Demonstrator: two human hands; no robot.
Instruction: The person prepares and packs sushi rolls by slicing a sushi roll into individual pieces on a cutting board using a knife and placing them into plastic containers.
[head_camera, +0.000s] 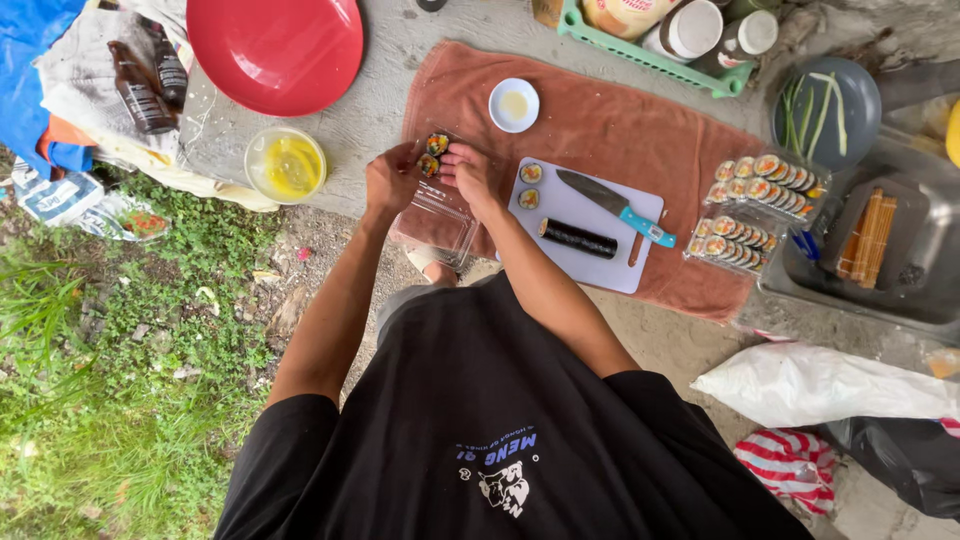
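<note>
Outdoors, both hands, left hand (390, 180) and right hand (467, 168), pinch rice roll slices (432, 155) over a clear plastic box (440, 215), beside a cutting board (590, 225)

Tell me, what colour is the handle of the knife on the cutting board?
Turquoise blue; the knife handle shows best in the head view.

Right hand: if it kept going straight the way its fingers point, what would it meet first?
The right hand points toward the sushi pieces at its fingertips, then the left hand just beyond. Depth is unclear from above.
</note>
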